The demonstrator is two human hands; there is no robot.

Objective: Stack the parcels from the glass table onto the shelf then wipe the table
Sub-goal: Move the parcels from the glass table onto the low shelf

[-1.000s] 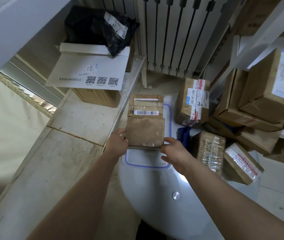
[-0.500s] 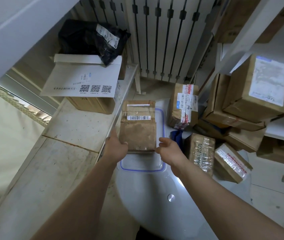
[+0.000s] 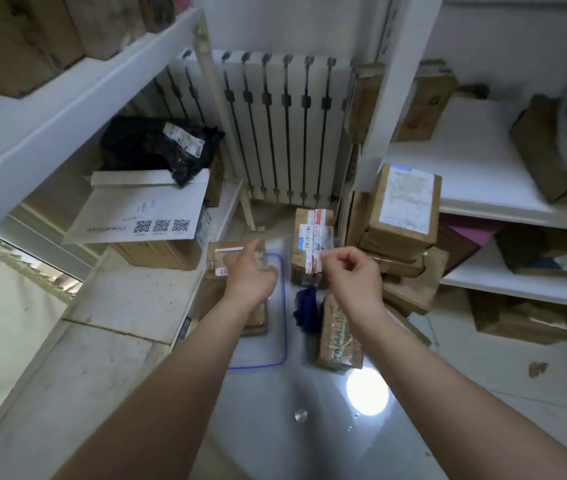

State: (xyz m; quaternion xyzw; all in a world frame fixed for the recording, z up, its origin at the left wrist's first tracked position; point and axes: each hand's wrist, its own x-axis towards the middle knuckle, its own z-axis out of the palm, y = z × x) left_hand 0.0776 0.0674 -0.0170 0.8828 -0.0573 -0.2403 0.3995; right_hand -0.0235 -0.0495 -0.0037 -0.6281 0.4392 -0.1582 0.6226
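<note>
We look through a single wide-angle camera worn on the head, facing forward and down along both forearms, so the left hand [image 3: 250,275] and the right hand [image 3: 351,275] sit near mid-frame above the glass table [image 3: 268,427]. We stand close in: the table fills the lower middle and the radiator [image 3: 275,133] faces us straight ahead. Shelving bends away at the edges, a shelf board [image 3: 50,109] at upper left and a white shelf [image 3: 482,161] on the right.
</note>
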